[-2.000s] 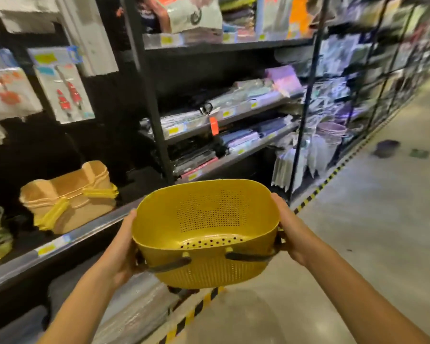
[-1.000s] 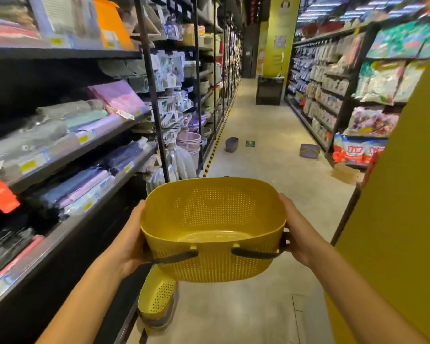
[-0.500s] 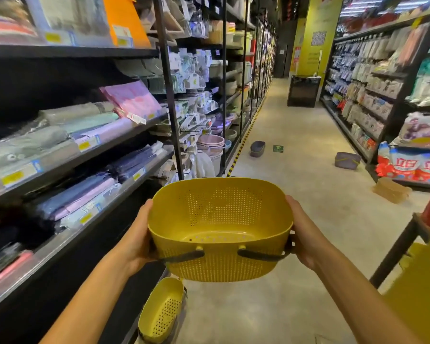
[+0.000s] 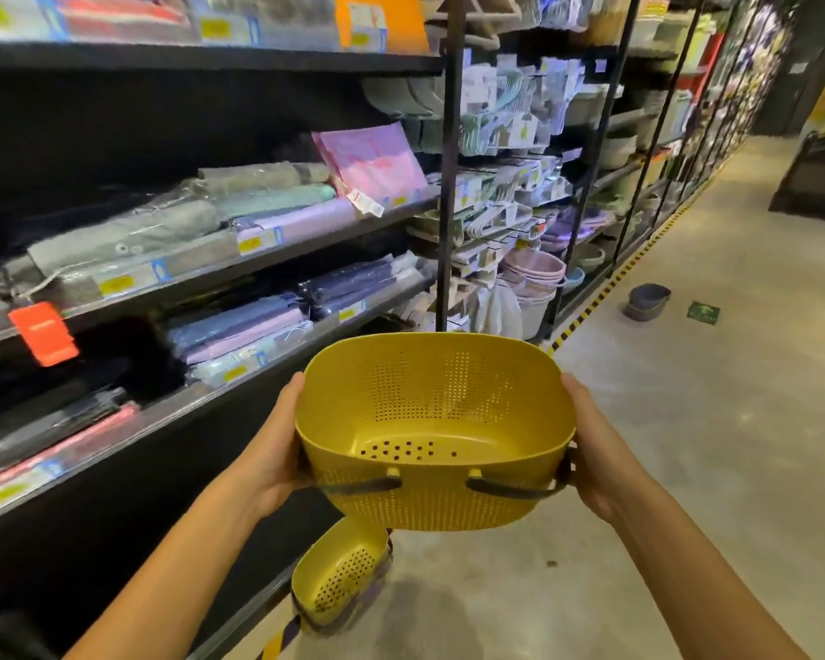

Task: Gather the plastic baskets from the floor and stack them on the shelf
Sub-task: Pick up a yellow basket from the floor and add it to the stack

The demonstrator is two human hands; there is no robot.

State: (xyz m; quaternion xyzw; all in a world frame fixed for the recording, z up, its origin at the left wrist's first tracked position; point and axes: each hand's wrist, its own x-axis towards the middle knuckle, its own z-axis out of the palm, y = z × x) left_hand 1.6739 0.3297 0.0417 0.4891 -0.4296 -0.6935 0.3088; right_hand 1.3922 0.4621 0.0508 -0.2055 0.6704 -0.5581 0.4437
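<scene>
Swinging back left since half a second ago, the view now faces the shelving, and the yellow perforated basket (image 4: 429, 421) stays held at chest height. The left hand (image 4: 277, 450) grips its left end and the right hand (image 4: 596, 459) grips its right end, fingers curled round the wall. Directly below the held basket, a second yellow basket (image 4: 339, 578) lies tilted on the floor against the shelf base (image 4: 239, 616). Beyond and right of the held basket, a grey-purple basket (image 4: 648, 301) sits on the floor beside a green floor sticker (image 4: 703, 312).

Concrete floor (image 4: 687, 445) with yellow basket (image 4: 339, 576), grey basket (image 4: 647, 302), perhaps sticker (image 4: 703, 312).
</scene>
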